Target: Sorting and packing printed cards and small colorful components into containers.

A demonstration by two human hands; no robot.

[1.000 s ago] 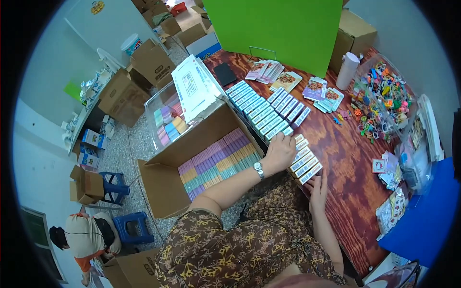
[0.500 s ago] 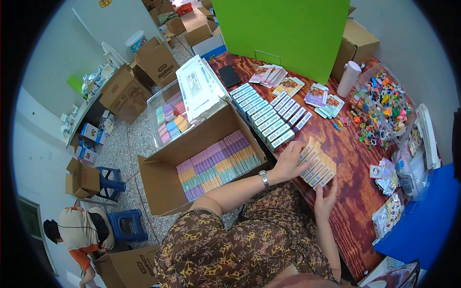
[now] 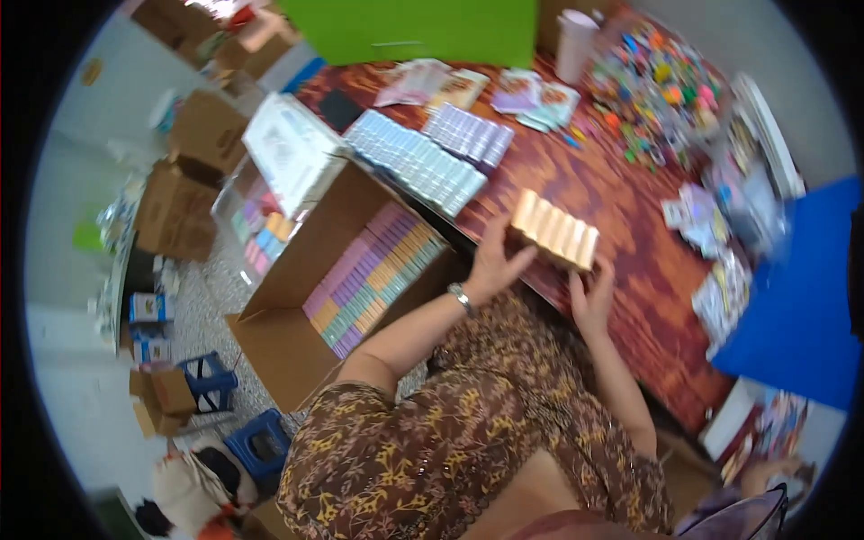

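A row of small orange boxes is held between my two hands, just over the near edge of the table. My left hand grips its left end, the thumb along the near side. At the right end, my right hand holds it with thumb and fingertips. Beyond my left hand lie rows of pale blue-green boxes and a shorter set of purple boxes. An open carton left of my lap contains rows of pink, purple, orange and green boxes. Motion blurs fine detail.
Small colourful toys fill a clear bin at the back right, near a pale pink bottle. Stacks of cards lie on the red-brown table. Blue stools and a bending person are at lower left.
My view has swung, so the table sits higher in the picture. Between my hands the orange row has turned: its label-printed faces showed before, and plain orange sides show now.
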